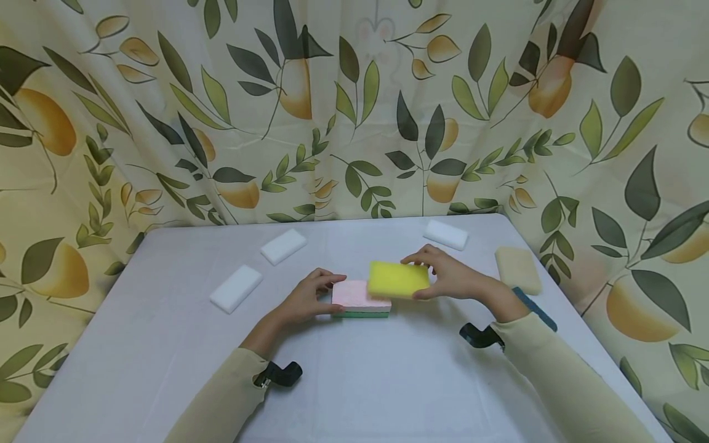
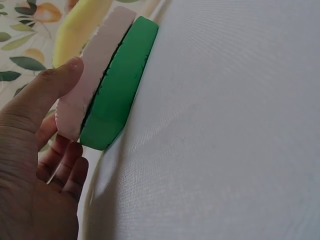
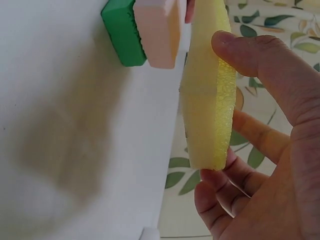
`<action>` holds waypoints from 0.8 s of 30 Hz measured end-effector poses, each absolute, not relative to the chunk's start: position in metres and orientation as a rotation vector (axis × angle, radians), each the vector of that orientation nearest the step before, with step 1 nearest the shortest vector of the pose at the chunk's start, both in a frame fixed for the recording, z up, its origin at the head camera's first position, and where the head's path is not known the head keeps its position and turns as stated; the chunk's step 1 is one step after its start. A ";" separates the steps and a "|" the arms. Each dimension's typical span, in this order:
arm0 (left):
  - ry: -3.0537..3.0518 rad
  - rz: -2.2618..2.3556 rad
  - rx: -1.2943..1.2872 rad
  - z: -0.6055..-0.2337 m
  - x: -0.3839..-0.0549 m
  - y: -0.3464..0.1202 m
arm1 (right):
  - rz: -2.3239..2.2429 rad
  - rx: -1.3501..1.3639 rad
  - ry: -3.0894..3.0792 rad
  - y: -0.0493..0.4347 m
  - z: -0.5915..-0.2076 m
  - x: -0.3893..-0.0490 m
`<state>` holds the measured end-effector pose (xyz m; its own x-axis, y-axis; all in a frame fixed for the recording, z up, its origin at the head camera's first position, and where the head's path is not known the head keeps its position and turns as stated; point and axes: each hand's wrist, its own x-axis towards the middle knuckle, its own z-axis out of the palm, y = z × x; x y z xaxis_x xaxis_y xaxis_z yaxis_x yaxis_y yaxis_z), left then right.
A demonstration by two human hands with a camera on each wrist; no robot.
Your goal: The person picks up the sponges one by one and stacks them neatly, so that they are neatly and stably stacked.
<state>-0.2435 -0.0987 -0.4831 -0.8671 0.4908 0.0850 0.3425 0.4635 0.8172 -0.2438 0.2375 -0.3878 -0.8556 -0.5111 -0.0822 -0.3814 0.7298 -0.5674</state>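
In the head view, a pink sponge [image 1: 354, 294] lies flat on top of a green sponge [image 1: 362, 314] at the middle of the table. My left hand [image 1: 307, 296] pinches the pink sponge at its left end; the left wrist view shows the thumb on its near long side and fingers round the end. Above the right part of this stack, my right hand [image 1: 451, 277] holds a yellow sponge [image 1: 397, 279] by its right end, thumb and fingers on opposite edges. The right wrist view shows a paler layer [image 3: 200, 120] on the yellow sponge's underside, raised over the table.
Two white blocks [image 1: 236, 288] [image 1: 284, 247] lie at the left, and another white block [image 1: 445, 235] is at the back right. A beige sponge [image 1: 517, 271] and a blue flat piece [image 1: 535, 309] lie by the right edge. A patterned curtain [image 1: 354, 154] hangs behind the table.
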 end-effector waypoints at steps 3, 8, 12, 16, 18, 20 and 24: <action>2.545 1.369 0.726 -0.484 -0.243 -0.099 | -0.821 -0.734 2.699 0.235 -0.387 -0.243; 2.544 1.377 0.724 -0.485 -0.242 -0.100 | -0.836 -0.755 2.690 0.229 -0.387 -0.243; 2.541 1.387 0.741 -0.484 -0.242 -0.100 | -0.846 -0.761 2.679 0.224 -0.387 -0.243; 2.543 1.385 0.744 -0.485 -0.242 -0.100 | -0.850 -0.778 2.672 0.219 -0.387 -0.242; 2.545 1.383 0.743 -0.485 -0.242 -0.100 | -0.848 -0.778 2.672 0.217 -0.387 -0.243; 2.548 1.378 0.742 -0.485 -0.242 -0.100 | -0.847 -0.776 2.670 0.216 -0.388 -0.243; 2.551 1.380 0.742 -0.485 -0.242 -0.100 | -0.852 -0.778 2.663 0.213 -0.387 -0.243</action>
